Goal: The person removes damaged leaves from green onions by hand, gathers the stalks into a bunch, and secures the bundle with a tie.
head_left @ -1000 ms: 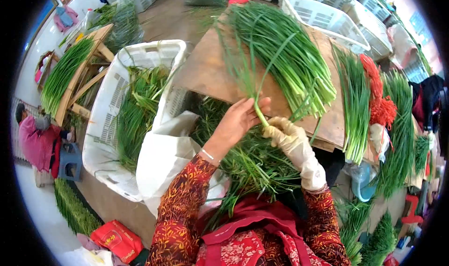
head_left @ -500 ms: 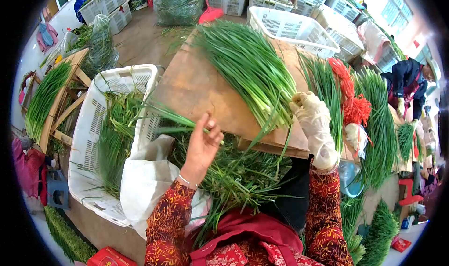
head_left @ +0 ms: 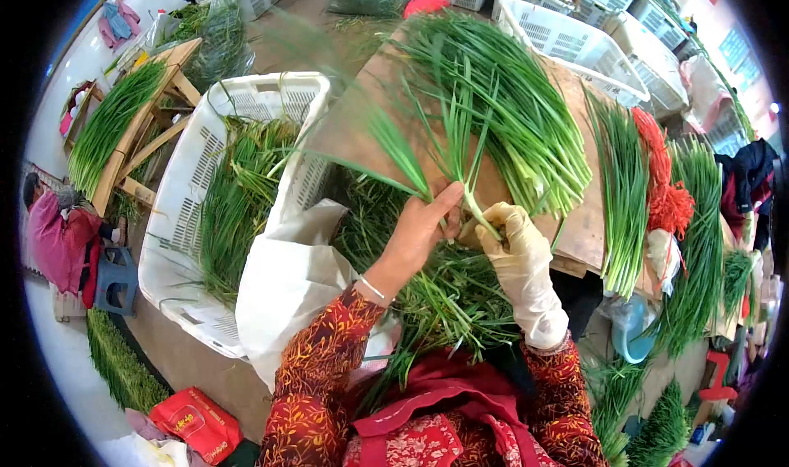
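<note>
My bare left hand (head_left: pixel 420 230) is closed on a few green Chinese chives (head_left: pixel 399 153), whose blurred leaves fan up and left. Close beside it, my right hand (head_left: pixel 518 253), in a pale glove, pinches the white stem end of another small chive sprig (head_left: pixel 463 130). The hands are nearly touching, in front of the board's near edge. A large pile of chives (head_left: pixel 509 105) lies on the brown board (head_left: pixel 362 122), stem ends toward me. Loose leaves (head_left: pixel 460 303) lie heaped below my hands, above my lap.
At left stands a white crate (head_left: pixel 156 253) with leaves inside and a white sack (head_left: pixel 283 278) against it. Red ties (head_left: pixel 670 204) hang among chive bundles (head_left: pixel 616 196) at right. Another white crate (head_left: pixel 567 44) sits behind the board. A blue basin (head_left: pixel 633 331) is low at right.
My right hand has left the large pile and come to my left hand, now gripping a sprig. My left hand has moved right and up with its chives. The view has shifted.
</note>
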`<state>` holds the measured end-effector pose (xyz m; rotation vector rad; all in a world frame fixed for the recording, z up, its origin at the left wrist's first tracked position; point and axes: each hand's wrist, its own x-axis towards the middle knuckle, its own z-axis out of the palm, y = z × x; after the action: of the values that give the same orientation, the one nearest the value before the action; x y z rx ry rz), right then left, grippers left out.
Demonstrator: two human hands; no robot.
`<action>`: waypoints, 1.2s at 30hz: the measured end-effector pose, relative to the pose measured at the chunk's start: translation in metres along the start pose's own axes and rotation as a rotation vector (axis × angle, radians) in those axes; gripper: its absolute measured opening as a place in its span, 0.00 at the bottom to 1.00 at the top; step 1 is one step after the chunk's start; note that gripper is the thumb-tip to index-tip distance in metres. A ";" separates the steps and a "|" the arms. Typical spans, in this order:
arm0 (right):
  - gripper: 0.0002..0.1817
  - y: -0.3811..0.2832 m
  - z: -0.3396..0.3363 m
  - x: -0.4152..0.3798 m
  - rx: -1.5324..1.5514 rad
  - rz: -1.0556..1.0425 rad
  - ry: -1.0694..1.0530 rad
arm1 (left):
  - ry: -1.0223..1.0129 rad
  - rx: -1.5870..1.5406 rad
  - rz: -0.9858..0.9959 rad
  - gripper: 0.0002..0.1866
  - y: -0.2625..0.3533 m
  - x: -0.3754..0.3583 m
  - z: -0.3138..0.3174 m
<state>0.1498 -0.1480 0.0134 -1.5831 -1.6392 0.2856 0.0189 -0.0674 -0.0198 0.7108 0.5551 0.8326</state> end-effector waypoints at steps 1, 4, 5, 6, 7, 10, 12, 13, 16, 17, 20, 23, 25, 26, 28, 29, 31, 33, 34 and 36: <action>0.12 0.003 0.005 -0.004 0.000 -0.002 -0.016 | 0.001 0.006 -0.016 0.12 -0.002 0.001 -0.003; 0.15 -0.004 0.000 -0.005 0.335 0.164 -0.140 | 0.002 -0.019 -0.032 0.11 -0.004 0.001 -0.009; 0.16 -0.006 -0.006 -0.004 0.486 0.333 -0.232 | -0.012 -0.034 -0.044 0.11 -0.003 0.000 -0.011; 0.16 -0.005 -0.005 -0.003 0.486 0.335 -0.235 | -0.025 -0.047 -0.057 0.11 -0.003 0.000 -0.011; 0.15 -0.004 -0.003 0.001 0.625 0.384 -0.195 | 0.018 -0.097 -0.067 0.13 -0.004 0.000 -0.009; 0.18 0.003 0.000 0.010 0.690 0.383 -0.192 | -0.017 -0.202 -0.075 0.12 -0.001 -0.003 -0.011; 0.21 0.003 0.005 0.014 0.807 0.482 -0.212 | 0.026 -0.198 -0.061 0.12 -0.005 -0.001 -0.014; 0.22 0.007 0.011 0.015 0.889 0.449 -0.162 | 0.040 -0.234 -0.049 0.12 -0.005 -0.001 -0.015; 0.21 0.006 0.015 0.024 0.756 0.494 -0.150 | 0.043 -0.238 -0.057 0.14 -0.007 -0.003 -0.018; 0.20 0.003 0.013 0.029 0.759 0.525 -0.170 | -0.020 -0.213 -0.057 0.14 -0.009 -0.004 -0.018; 0.16 0.002 0.020 0.036 0.725 0.664 -0.196 | -0.076 -0.167 -0.070 0.15 -0.011 -0.007 -0.012; 0.10 0.001 0.019 0.034 0.902 0.615 -0.042 | 0.056 -0.118 -0.086 0.14 -0.004 -0.012 0.000; 0.09 0.009 0.018 0.026 1.066 0.546 0.027 | 0.045 -0.140 -0.073 0.14 -0.006 -0.010 -0.006; 0.09 0.004 0.011 0.023 1.072 0.547 0.015 | 0.029 -0.157 -0.061 0.13 -0.007 -0.008 -0.010; 0.10 0.004 0.006 0.009 1.274 0.485 0.013 | 0.034 -0.156 -0.064 0.12 -0.006 -0.005 -0.017; 0.10 0.005 0.001 0.002 1.352 0.473 -0.046 | 0.002 -0.194 -0.038 0.11 -0.006 -0.004 -0.021; 0.12 0.011 0.000 -0.002 1.267 0.551 -0.132 | -0.071 -0.242 -0.002 0.11 -0.006 -0.002 -0.025; 0.16 0.016 0.006 0.000 1.117 0.653 -0.185 | -0.110 -0.240 -0.023 0.11 -0.001 -0.007 -0.018; 0.19 0.015 0.008 0.004 1.043 0.661 -0.231 | -0.150 -0.237 -0.043 0.11 0.001 -0.008 -0.014; 0.21 0.003 0.015 0.011 0.999 0.691 -0.232 | -0.240 -0.263 -0.047 0.12 -0.002 -0.006 -0.016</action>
<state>0.1430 -0.1314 0.0060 -1.2435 -0.7633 1.4343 0.0060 -0.0678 -0.0307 0.5441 0.2399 0.7466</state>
